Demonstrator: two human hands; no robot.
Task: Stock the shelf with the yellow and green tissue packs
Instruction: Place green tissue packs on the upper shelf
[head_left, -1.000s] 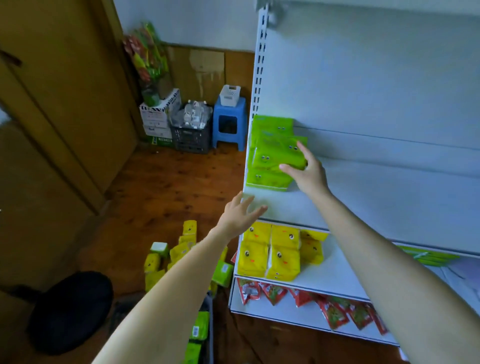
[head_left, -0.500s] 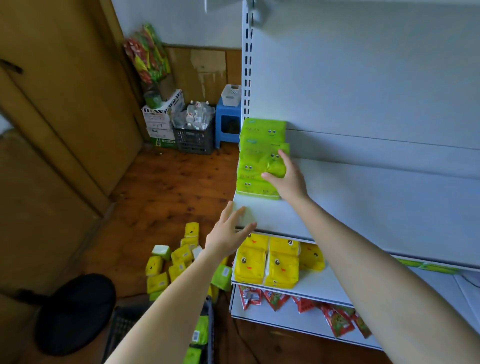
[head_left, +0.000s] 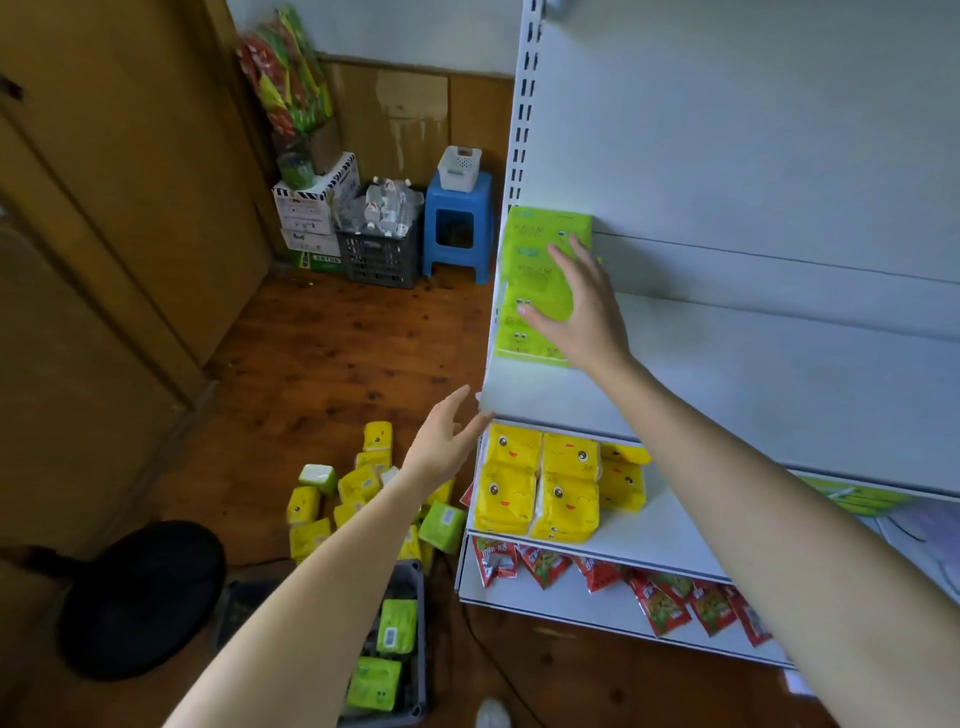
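Head view of a white metal shelf unit. The green tissue packs (head_left: 535, 280) stood stacked at the far left end of the upper shelf (head_left: 727, 395), against the back panel and beside the slotted upright (head_left: 522, 130). The right hand (head_left: 582, 312) lay flat on the stack's front, its grip apart, fingers straight and spread, holding nothing. The left hand (head_left: 441, 452) hovered just beside the shelf's front left corner, its grip likewise apart and holding nothing. To the right of the stack the upper shelf ran bare. On the shelf below, yellow tissue packs (head_left: 540, 483) stood in rows at the left end, with bare board to their right. Red snack packets (head_left: 665, 597) lay along the bottom shelf. On the wooden floor (head_left: 337, 353) left of the unit lay loose yellow and green packs (head_left: 353, 493), and a grey crate (head_left: 415, 675) near the shelf foot held further green packs (head_left: 387, 654). Against the far wall stood a blue stool (head_left: 457, 228) carrying a white basket (head_left: 460, 166), a dark crate of bottles (head_left: 379, 249) and cardboard boxes (head_left: 311, 208); a black round seat (head_left: 145, 597) lay lower left. The packs bore printed smiling faces and some showed barcode labels; their lettering was too blurred to read.
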